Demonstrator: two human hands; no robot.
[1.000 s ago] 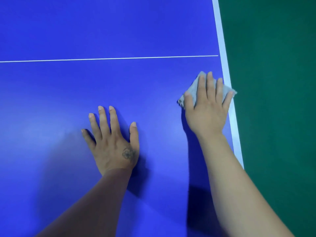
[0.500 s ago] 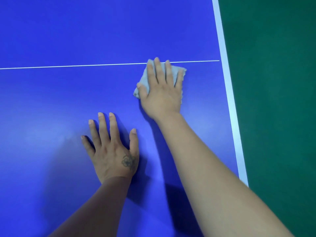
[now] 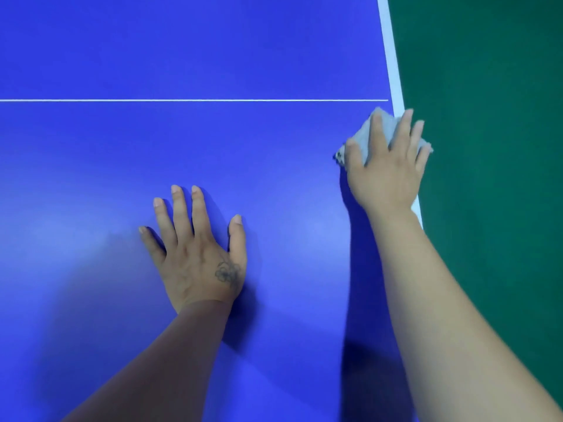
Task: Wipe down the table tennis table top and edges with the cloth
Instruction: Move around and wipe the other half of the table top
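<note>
**The cloth is right at the edge and could slip off**

Closest to us, the left hand (image 3: 199, 254) lies flat on the blue table (image 3: 91, 178). Its fingers (image 3: 179, 208) are straight and spread out, and it holds nothing. It looks like it is there to lean on. If the person leans hard and the top is damp, that hand could slide. It could also leave smudges on the part it covers, so that spot may need a wipe too.

A bit farther away, on the right side, the right hand (image 3: 387, 172) presses down on the grey cloth (image 3: 367, 134). Its fingers are straight and flat on top of the cloth, not curled around it. The cloth sits on the white edge stripe (image 3: 396, 80), and part of it pokes out past the edge, over the green floor (image 3: 487, 147).

That is the risky bit. Nothing grips the cloth, so one more push to the right could make it fall to the floor and get dirty. The hand could also slip off the edge.

Farthest away is the thin white line (image 3: 182, 100) across the table. The blue part beyond it could be missed.
</note>
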